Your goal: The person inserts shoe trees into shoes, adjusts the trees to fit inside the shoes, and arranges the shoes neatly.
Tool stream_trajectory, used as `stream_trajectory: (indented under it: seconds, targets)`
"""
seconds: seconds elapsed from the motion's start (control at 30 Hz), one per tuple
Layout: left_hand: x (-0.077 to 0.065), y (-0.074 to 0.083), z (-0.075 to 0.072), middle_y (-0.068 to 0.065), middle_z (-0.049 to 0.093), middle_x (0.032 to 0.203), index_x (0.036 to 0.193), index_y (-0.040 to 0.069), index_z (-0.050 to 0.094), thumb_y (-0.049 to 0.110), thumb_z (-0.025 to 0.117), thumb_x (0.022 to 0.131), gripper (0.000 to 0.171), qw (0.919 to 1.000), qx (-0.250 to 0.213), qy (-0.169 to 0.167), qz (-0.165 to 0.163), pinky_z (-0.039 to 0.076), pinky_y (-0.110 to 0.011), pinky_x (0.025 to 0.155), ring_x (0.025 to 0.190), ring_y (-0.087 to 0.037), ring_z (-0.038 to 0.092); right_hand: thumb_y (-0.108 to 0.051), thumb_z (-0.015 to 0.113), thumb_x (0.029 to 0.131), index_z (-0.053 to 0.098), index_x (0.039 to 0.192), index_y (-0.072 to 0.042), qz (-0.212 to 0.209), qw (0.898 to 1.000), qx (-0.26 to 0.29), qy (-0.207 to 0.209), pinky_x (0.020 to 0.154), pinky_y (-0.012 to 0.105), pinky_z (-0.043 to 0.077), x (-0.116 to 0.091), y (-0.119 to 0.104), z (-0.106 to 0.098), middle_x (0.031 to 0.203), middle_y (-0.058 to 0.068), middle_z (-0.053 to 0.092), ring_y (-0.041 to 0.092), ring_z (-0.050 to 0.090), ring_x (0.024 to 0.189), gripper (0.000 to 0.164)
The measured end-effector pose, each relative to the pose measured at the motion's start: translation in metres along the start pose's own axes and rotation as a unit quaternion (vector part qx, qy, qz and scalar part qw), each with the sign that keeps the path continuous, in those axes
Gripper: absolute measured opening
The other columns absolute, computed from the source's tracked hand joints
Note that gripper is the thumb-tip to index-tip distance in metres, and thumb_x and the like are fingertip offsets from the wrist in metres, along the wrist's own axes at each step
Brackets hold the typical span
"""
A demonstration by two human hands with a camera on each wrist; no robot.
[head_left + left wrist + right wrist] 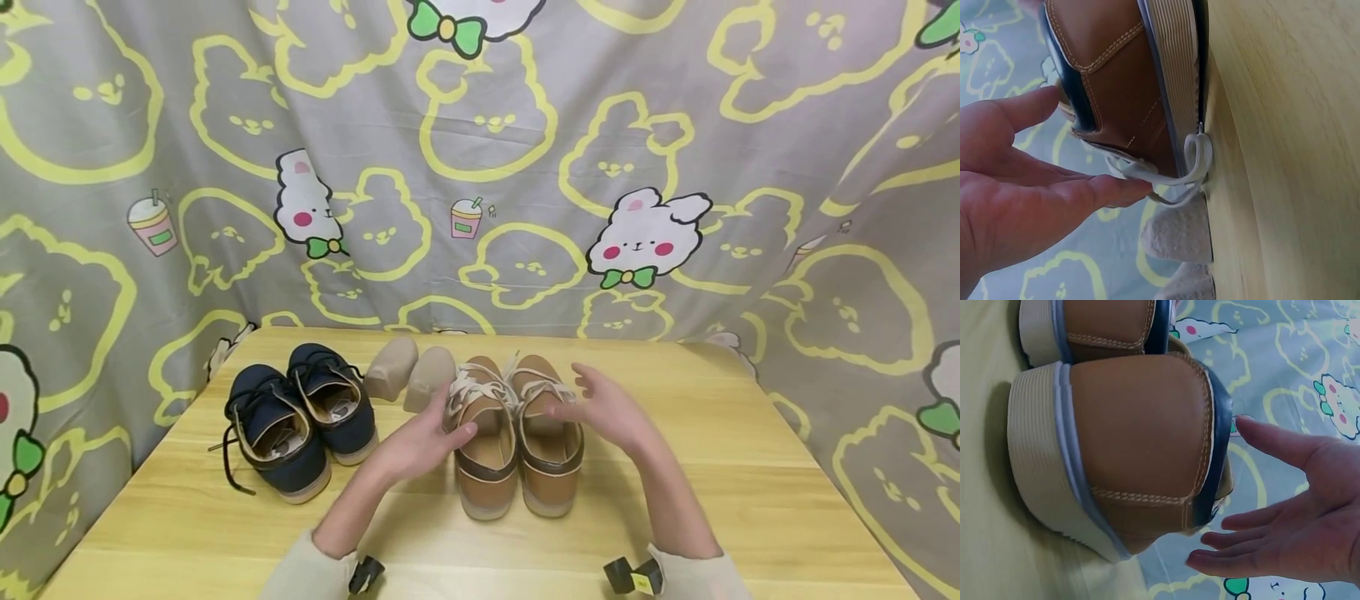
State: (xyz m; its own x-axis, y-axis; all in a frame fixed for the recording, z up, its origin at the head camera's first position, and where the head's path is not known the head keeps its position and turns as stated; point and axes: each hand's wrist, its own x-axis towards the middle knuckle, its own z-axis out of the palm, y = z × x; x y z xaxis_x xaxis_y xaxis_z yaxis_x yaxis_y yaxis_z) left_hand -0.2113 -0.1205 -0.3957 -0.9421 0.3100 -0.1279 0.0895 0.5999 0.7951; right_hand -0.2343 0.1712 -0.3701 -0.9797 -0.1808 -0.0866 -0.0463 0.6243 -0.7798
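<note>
A pair of brown lace-up shoes with pale laces stands upright side by side, toes away from me: the left brown shoe [486, 493] and the right brown shoe [551, 492]. Along the outer side of the left one is my left hand [416, 443], fingers fairly straight. In the left wrist view its thumb lies at the dark collar and its fingertips reach the loose lace [1197, 156]. My right hand [611, 412] is spread beside the right shoe; the right wrist view shows a gap between its fingers [1235, 540] and that shoe's heel.
To the left stand two navy shoes [288, 475] with dark laces, one lace end trailing on the wooden table [690, 467]. Between the pairs, near the back edge, lie two beige shoe inserts [393, 367]. A patterned curtain [525, 192] hangs behind and at both sides.
</note>
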Motion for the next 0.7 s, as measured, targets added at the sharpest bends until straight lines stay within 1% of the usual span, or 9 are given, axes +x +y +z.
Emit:
stream_trajectory:
  seconds: [0.1,0.13,0.2,0.27,0.33,0.47,0.57,0.63,0.7]
  targets:
    - [0.001,-0.002,0.000,-0.022,0.019,0.167,0.163,0.006,0.002,0.046,0.057,0.102,0.092,1.0000,-0.002,-0.002,-0.002,0.023,-0.057,0.122,0.151,-0.040,0.026,-0.046,0.079,0.084,0.026,0.158,0.002,0.000,0.999,-0.020,-0.026,0.116,0.061,0.034,-0.001,0.004,0.002,0.159,0.028,0.035,0.048,0.036,0.144,0.103]
    - [0.001,-0.002,0.000,-0.022,0.019,0.167,0.163,0.006,0.002,0.046,0.057,0.102,0.091,1.0000,-0.006,-0.004,-0.003,0.023,-0.057,0.122,0.151,-0.040,0.026,-0.044,0.078,0.085,0.030,0.156,0.003,-0.003,0.999,-0.019,-0.034,0.116,0.061,0.034,-0.001,0.006,0.003,0.158,0.027,0.038,0.047,0.038,0.144,0.098]
    - [0.001,-0.003,0.000,-0.022,0.018,0.167,0.163,0.005,0.002,0.044,0.057,0.102,0.090,0.9998,-0.015,-0.008,-0.004,0.021,-0.057,0.123,0.152,-0.039,0.024,-0.035,0.076,0.088,0.038,0.152,0.004,-0.013,0.999,-0.011,-0.048,0.114,0.059,0.036,0.000,0.010,0.004,0.152,0.026,0.047,0.044,0.044,0.140,0.083]
    - [0.002,-0.004,0.000,-0.023,0.014,0.168,0.162,0.003,0.001,0.041,0.056,0.103,0.090,0.9995,-0.026,-0.014,-0.005,0.018,-0.056,0.124,0.154,-0.038,0.018,-0.023,0.073,0.090,0.045,0.147,0.004,-0.021,0.998,0.009,-0.062,0.111,0.057,0.041,0.001,0.014,0.006,0.145,0.023,0.055,0.040,0.051,0.135,0.069]
    - [0.003,-0.005,0.001,-0.024,0.010,0.168,0.162,0.000,0.000,0.037,0.056,0.104,0.089,0.9991,-0.038,-0.019,-0.004,0.015,-0.056,0.125,0.155,-0.037,0.014,-0.014,0.069,0.090,0.048,0.144,0.003,-0.019,0.996,0.031,-0.080,0.105,0.054,0.047,0.001,0.017,0.007,0.140,0.021,0.058,0.037,0.056,0.130,0.061]
    - [0.005,-0.008,0.004,-0.025,0.001,0.168,0.160,-0.003,-0.003,0.033,0.056,0.104,0.089,0.9977,-0.064,-0.024,-0.005,0.009,-0.055,0.126,0.156,-0.036,0.005,-0.006,0.060,0.090,0.044,0.148,0.004,0.004,0.993,0.055,-0.100,0.094,0.048,0.056,0.000,0.020,0.008,0.141,0.022,0.057,0.035,0.060,0.124,0.060]
    - [0.007,-0.010,0.007,-0.025,-0.003,0.168,0.160,-0.004,-0.005,0.033,0.057,0.104,0.091,0.9958,-0.087,-0.026,-0.010,0.006,-0.054,0.126,0.156,-0.036,0.002,-0.003,0.056,0.089,0.046,0.146,0.005,0.009,0.993,0.058,-0.105,0.085,0.044,0.058,-0.001,0.019,0.008,0.134,0.022,0.060,0.031,0.063,0.113,0.059]
    - [0.009,-0.011,0.008,-0.025,-0.002,0.168,0.160,-0.004,-0.004,0.032,0.058,0.103,0.091,0.9941,-0.104,-0.025,-0.014,0.007,-0.054,0.126,0.156,-0.036,0.003,-0.001,0.054,0.088,0.046,0.145,0.006,0.010,0.993,0.059,-0.106,0.080,0.041,0.058,-0.001,0.018,0.007,0.128,0.021,0.063,0.029,0.064,0.106,0.058]
    - [0.010,-0.012,0.009,-0.025,0.001,0.168,0.160,-0.005,-0.002,0.031,0.058,0.103,0.090,0.9924,-0.120,-0.024,-0.014,0.008,-0.055,0.126,0.156,-0.037,0.004,-0.001,0.053,0.088,0.049,0.143,0.006,0.010,0.993,0.054,-0.104,0.077,0.040,0.058,-0.001,0.018,0.007,0.122,0.018,0.064,0.027,0.064,0.102,0.056]
